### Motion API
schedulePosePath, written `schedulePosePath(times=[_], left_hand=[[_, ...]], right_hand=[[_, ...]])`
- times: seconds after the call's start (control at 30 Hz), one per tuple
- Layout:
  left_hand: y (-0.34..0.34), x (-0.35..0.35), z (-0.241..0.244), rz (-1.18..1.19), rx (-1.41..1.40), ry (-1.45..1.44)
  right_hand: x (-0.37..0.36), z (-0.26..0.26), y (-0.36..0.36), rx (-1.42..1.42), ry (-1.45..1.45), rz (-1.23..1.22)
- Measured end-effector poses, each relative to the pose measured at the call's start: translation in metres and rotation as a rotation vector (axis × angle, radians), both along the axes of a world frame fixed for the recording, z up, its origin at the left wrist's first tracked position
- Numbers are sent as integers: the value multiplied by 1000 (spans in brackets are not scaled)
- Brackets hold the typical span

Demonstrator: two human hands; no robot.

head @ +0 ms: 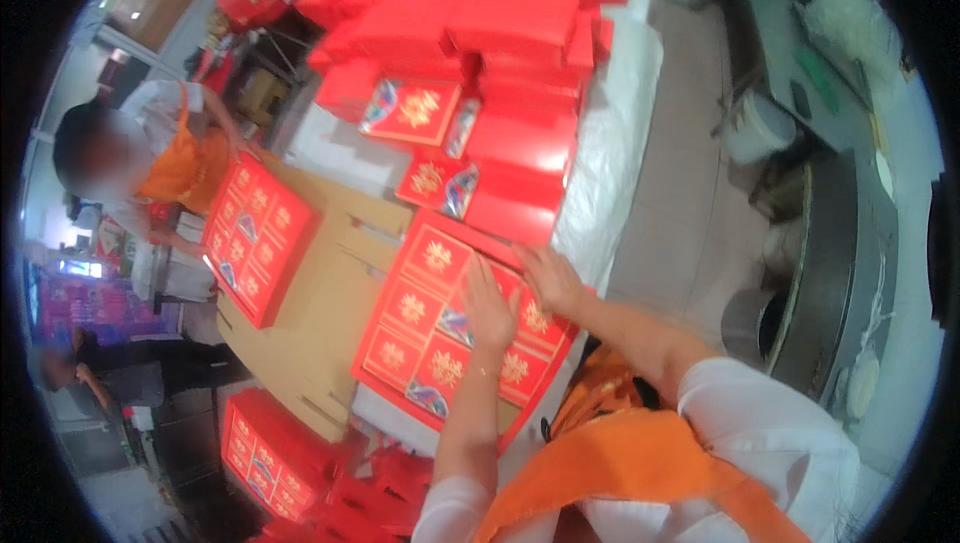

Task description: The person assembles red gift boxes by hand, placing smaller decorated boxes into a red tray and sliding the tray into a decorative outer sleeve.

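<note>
Before me is a large red gift box tray (365, 374) filled with small red boxes (412, 308) that bear gold emblems; some have a blue-and-white patterned corner. My left hand (491, 314) lies over the middle of these small boxes, palm down with its fingers stretched out. At the tray's upper right side, my right hand (553, 279) touches the rim and the small box beside it with its fingers bent. Neither hand lifts anything. Part of the small boxes is hidden under both hands. A brownish strip shows along the tray's near edge.
Across the brown cardboard (315, 318), a co-worker in an orange apron (184, 160) holds a similar filled tray (259, 239). Many red boxes (517, 134) are stacked beyond mine. Another filled tray (270, 453) and red bags lie lower left. A metal counter (832, 213) and white bucket (757, 127) stand right.
</note>
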State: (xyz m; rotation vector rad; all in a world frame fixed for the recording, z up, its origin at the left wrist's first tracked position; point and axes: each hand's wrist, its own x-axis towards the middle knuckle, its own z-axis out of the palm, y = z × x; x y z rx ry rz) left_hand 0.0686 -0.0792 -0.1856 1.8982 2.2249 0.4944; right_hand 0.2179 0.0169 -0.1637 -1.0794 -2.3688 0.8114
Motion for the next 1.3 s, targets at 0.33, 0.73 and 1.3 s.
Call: schedulePosePath(times=[0.33,0.73,1.3], left_hand=[[-175,47,28,280,29,-441],[-144,11,49,888,-78,-534],[148,75,97,944,-156,-716]], right_hand=[[45,35,11,-98,-199,240],[-7,164,141,193,187,579],[-58,282,665,307,-164,280]])
